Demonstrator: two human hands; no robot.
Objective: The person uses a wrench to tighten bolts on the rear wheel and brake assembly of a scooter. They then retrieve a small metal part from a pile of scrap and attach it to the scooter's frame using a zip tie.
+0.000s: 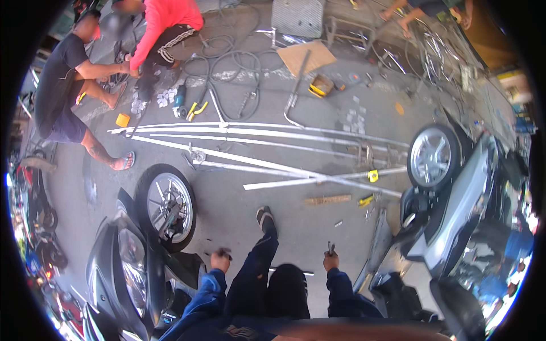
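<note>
Head view: right hand (331, 262) curled around slim object (330, 247)

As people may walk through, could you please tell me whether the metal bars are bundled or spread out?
Spread out: the metal bars fan across the ground, with gaps showing between them.

My sleeves (206, 290) are blue, my trousers (255, 258) navy-black. The piece (225, 251) in my left fingers (219, 262) is dark, the tool (330, 246) in my right fingers (331, 261) metallic grey. I see silvery-white bars (227, 152) on grey ground (227, 196), a yellow tape measure (373, 176), a tan board (319, 55), a teal grinder (180, 98), an orange box (122, 120), a black motorbike (106, 267), a silver-and-black one (462, 196), and a co-worker's coral-pink top (170, 20) above black trousers (168, 46) with white stripes.
</note>
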